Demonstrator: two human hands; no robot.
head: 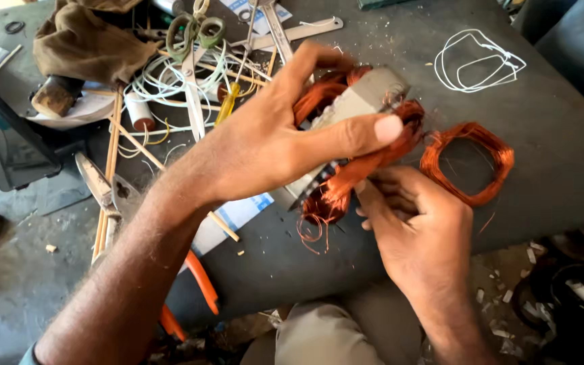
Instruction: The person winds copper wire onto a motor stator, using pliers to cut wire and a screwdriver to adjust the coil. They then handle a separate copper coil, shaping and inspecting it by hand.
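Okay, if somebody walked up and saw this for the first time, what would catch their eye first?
Bright copper wire wound on a grey metal core at centre, held by the left hand from above while the right hand pinches the strands below. Just right of it, a loose copper wire coil lies on the dark table. At upper left sits a clutter of scissors and white wire.

The scene is lit by bright, warm daylight, apparently from the upper left. The dark counter [562, 155] is evenly lit, with a pale sheen across its upper part. Soft shadows are cast beneath the hands, left hand [265, 138] and right hand [417, 223]. The copper coil [466, 162] is rendered sharply. Slight motion blur is seen at the right fingertips. Lower corners are dimmer and softer; edges are mildly stretched.
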